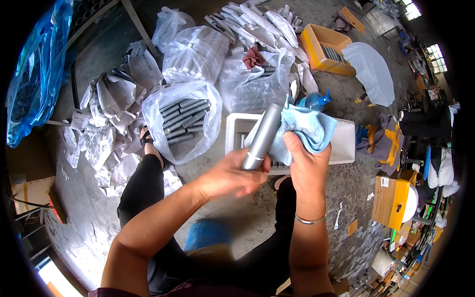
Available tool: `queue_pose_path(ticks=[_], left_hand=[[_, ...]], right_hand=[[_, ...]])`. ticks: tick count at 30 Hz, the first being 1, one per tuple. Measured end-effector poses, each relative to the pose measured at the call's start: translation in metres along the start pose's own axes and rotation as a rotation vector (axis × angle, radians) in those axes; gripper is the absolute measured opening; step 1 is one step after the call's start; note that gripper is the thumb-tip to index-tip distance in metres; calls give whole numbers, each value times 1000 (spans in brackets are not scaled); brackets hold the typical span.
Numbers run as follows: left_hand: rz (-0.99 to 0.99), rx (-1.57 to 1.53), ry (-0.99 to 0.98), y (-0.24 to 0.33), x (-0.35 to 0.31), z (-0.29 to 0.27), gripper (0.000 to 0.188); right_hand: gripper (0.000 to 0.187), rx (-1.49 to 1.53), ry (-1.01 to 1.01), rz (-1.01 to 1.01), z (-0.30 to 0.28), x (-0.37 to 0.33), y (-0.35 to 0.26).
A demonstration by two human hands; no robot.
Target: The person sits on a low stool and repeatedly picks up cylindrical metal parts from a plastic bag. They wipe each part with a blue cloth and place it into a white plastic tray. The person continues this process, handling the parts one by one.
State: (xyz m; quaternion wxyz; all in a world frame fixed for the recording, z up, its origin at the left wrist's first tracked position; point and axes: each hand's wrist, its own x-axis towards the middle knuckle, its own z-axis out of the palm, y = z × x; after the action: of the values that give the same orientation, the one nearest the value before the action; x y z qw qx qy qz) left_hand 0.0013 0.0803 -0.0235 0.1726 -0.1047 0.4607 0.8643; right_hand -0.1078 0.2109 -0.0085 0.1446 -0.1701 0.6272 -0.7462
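A grey metal tube (265, 134) with a shiny band at its lower end is tilted up in front of me. My left hand (236, 173) grips it near that lower end, fingers curled round it. My right hand (309, 161) holds a light blue cloth (316, 129), thumb on top, beside the tube's upper part. The cloth touches or nearly touches the tube. Below both hands stands a white plastic bin (344, 143), with more grey tubes partly hidden inside. Behind the cloth shows a blue bottle (316, 100).
Left of the bin, an open clear plastic bag (210, 133) holds several grey tubes. Crumpled paper (111, 123) lies farther left. More filled bags (195, 57), paper-wrapped rolls (257, 22) and a yellow carton (324, 49) stand at the back. A cardboard box (388, 198) sits at right.
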Motion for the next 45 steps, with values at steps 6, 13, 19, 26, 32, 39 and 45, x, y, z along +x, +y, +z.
queue_pose_path(ticks=[6, 13, 19, 26, 32, 39, 45], left_hand=[[80, -1, -48, 1, 3, -4, 27], [105, 152, 19, -1, 4, -6, 32], [63, 15, 15, 1, 3, -7, 33], [49, 178, 174, 5, 2, -4, 21], [53, 307, 269, -2, 1, -9, 22], [35, 386, 294, -2, -3, -13, 23], [-25, 340, 301, 0, -6, -11, 24]], right_hand=[[27, 18, 38, 35, 0, 4, 3], [29, 14, 91, 68, -1, 5, 4], [27, -169, -11, -7, -3, 3, 7], [24, -658, -210, -407, 4, 0, 8], [20, -616, -163, -400, 14, -4, 13], [19, -616, -91, -345, 12, 0, 22], [20, -581, -55, -175, 10, 12, 21]])
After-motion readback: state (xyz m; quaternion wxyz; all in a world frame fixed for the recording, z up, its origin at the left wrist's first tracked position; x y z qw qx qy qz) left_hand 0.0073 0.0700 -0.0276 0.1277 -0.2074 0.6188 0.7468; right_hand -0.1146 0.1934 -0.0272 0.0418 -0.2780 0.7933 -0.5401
